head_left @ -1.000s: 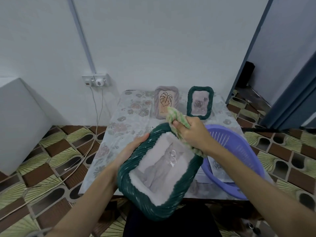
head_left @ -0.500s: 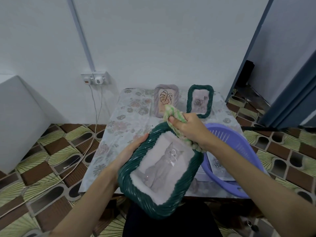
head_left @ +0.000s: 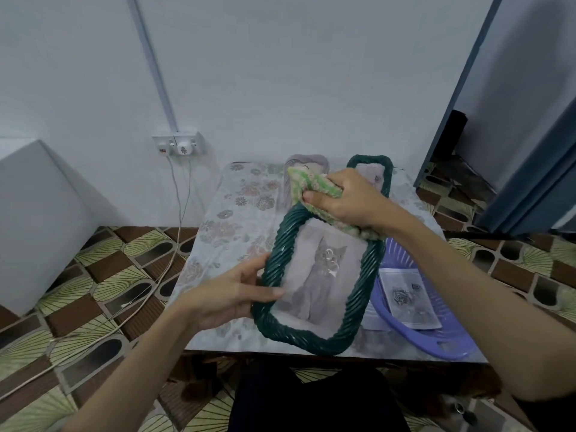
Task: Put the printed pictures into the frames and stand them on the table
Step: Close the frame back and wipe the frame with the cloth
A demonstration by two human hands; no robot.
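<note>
Head view: floral-clothed table [head_left: 224, 232] against white wall [head_left: 280, 73]; left hand [head_left: 230, 294] fingers pinch green frame [head_left: 361, 294], right hand [head_left: 346, 201] clutches cloth [head_left: 314, 182].

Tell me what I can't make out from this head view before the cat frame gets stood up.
- Pale oval frame at the table's back: its picture is hidden by the green-and-white cloth and right hand.
- Small dark green woven frame behind: print mostly covered by the right hand.
- Large green woven frame with the cat print: its back and stand face away.
- Rose print in the purple plastic basket: detail too small.
</note>
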